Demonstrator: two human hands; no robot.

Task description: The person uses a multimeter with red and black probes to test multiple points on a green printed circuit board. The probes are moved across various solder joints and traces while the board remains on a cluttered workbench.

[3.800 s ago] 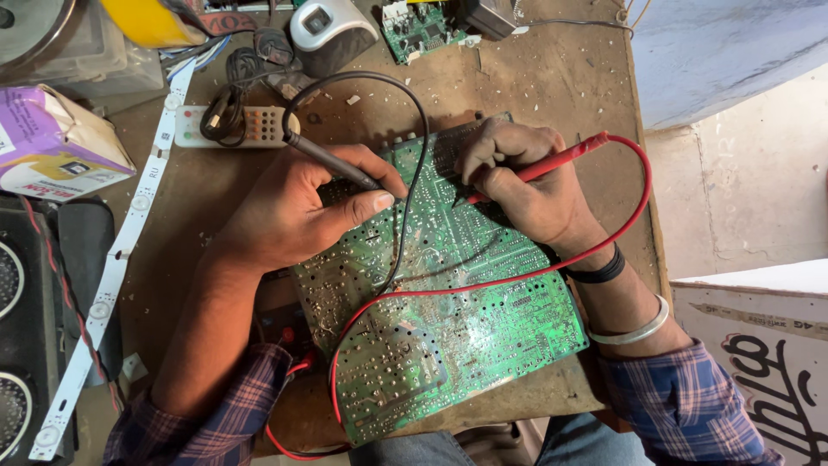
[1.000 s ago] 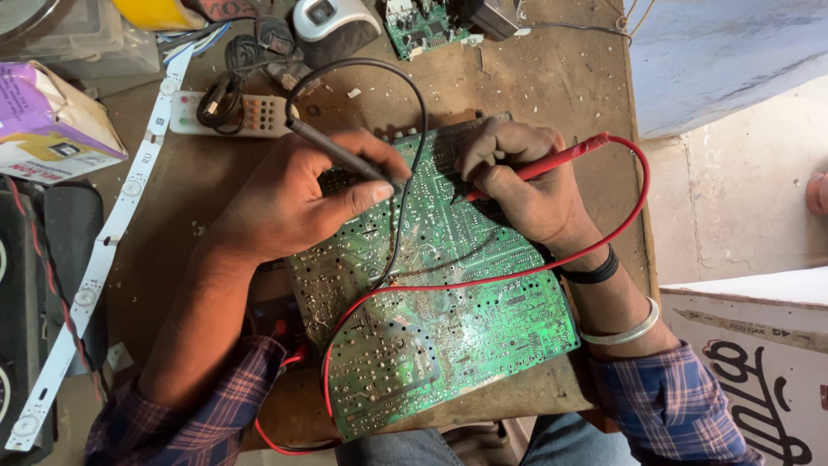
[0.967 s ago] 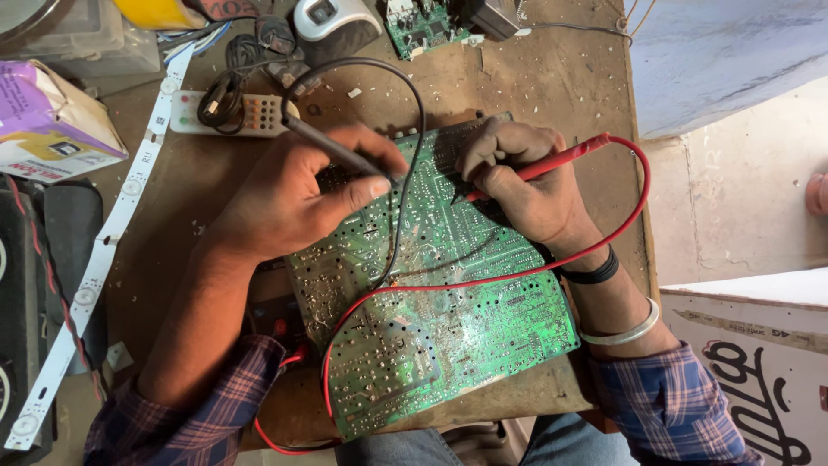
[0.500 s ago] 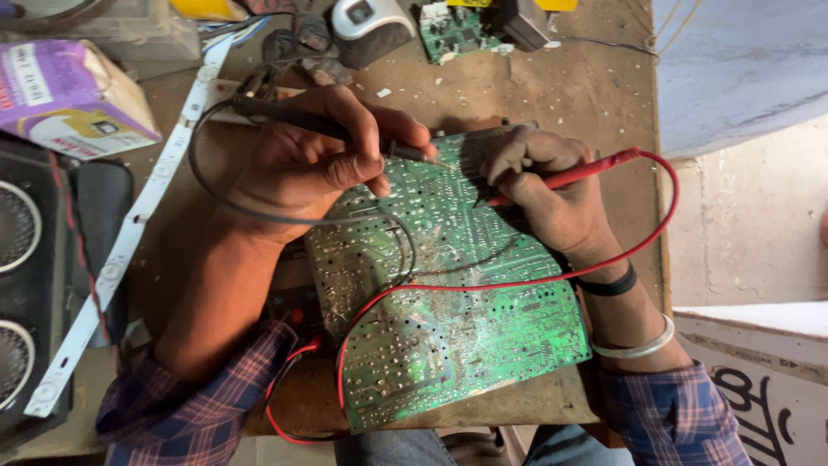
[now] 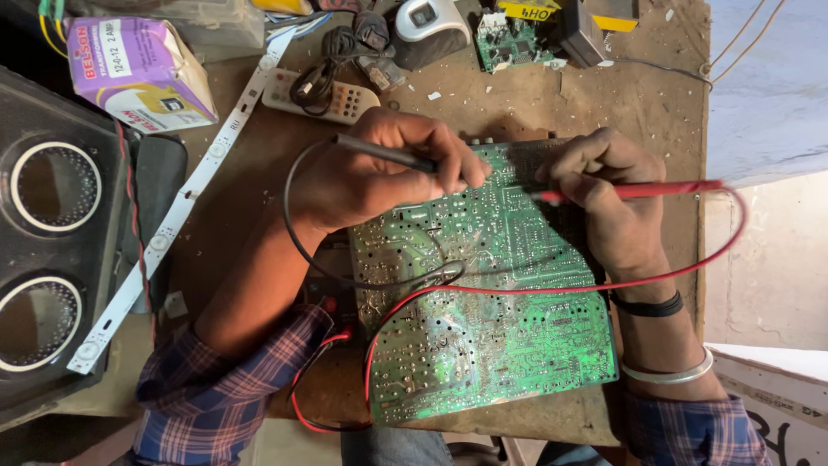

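- Green circuit board (image 5: 492,328) lies solder side up on the workbench (image 5: 638,95), toward its near edge; long axis runs from the near-left corner up toward the far right; both hands rest on the board's far half.
- Left hand (image 5: 379,173) is closed around a black probe (image 5: 384,154); probe lies nearly level, tip toward the right, touching the board near its far-left corner; black lead (image 5: 297,233) loops back toward the left sleeve.
- Right hand (image 5: 608,198) is closed around a red probe (image 5: 638,190); shaft level, tip pointing left, onto the board's far-middle area; red lead (image 5: 517,291) arcs off the right edge and back across the board.
- The two tips sit near each other, apart; exact pads under them too small to tell.
- Beyond the hands: remote control (image 5: 323,93) with a coiled cable on it, small green board (image 5: 513,39), purple carton (image 5: 138,73) at the far-left corner; white LED strip (image 5: 181,207) runs diagonally beside a black speaker box (image 5: 52,233) on the left; none of these lies between the probes.
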